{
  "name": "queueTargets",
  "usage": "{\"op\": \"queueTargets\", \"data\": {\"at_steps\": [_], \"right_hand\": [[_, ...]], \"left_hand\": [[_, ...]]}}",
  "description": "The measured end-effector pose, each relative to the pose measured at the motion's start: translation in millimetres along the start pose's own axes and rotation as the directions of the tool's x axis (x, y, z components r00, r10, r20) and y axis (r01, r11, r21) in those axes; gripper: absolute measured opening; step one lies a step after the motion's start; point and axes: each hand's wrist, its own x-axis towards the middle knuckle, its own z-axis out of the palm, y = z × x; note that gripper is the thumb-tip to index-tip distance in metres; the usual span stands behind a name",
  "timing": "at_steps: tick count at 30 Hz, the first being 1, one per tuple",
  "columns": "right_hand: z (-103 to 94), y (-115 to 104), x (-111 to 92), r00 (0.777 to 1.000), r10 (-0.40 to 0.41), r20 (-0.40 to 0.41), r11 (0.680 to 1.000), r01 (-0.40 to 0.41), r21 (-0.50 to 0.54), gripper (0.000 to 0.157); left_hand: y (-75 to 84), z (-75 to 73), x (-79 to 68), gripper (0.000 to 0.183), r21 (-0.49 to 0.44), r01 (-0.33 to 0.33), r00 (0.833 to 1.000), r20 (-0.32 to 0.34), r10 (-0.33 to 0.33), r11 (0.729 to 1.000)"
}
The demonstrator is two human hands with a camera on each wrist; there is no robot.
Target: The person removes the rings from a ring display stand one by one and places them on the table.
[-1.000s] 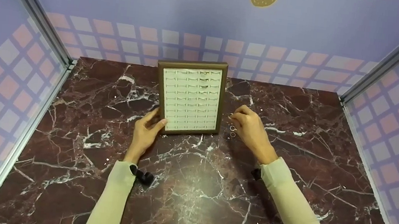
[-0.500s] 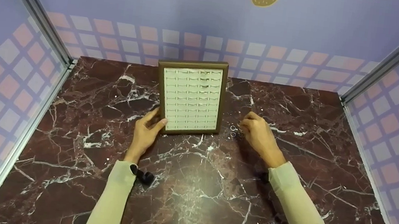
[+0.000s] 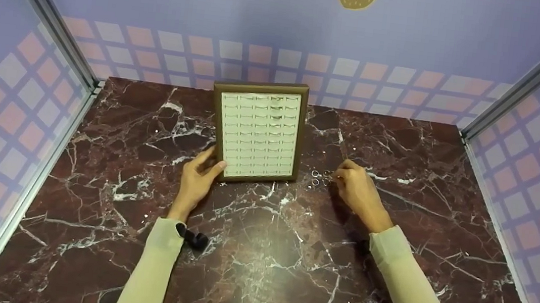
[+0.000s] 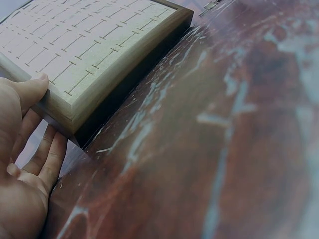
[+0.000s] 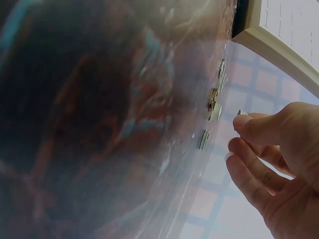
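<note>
A brown-framed ring display board (image 3: pixel 259 132) with white slotted padding leans back at the middle; several rings sit in its upper right slots. My left hand (image 3: pixel 197 178) grips its lower left corner, the thumb on the front face and the fingers (image 4: pixel 52 154) behind. Right of the board, my right hand (image 3: pixel 359 192) is low over the table. Its thumb and forefinger pinch a small shiny piece (image 5: pixel 239 112) that looks like a ring, mostly covered by the fingertips. Loose rings (image 3: pixel 315 182) lie just left of these fingertips, some gold and some silver in the right wrist view.
The table (image 3: pixel 258 252) is dark red with white marble veins. Purple panels with pink and white squares (image 3: pixel 259 54) stand at the back and both sides, with metal rails (image 3: pixel 538 70) at the corners. A black strap (image 3: pixel 194 239) sits at the left wrist.
My right hand has moved right and toward me, away from the board, to the loose rings' right side; more of those rings now show. My left hand and the board have stayed put.
</note>
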Motion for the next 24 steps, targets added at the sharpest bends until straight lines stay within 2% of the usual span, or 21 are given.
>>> {"op": "queueTargets", "data": {"at_steps": [13,24], "right_hand": [[-3.0,9,-9,1.0,0.013,0.018,0.999,-0.012,-0.051,0.021],[-1.2,13,-11,0.998,0.02,0.062,0.998,-0.016,-0.068,0.016]], "left_hand": [[2.2,-2.2,-1.4,0.051,0.043,0.047,0.999,-0.001,-0.047,0.998],[1.1,-0.5,-1.3,0.05,0.026,0.023,1.0,-0.003,-0.023,0.999]]}}
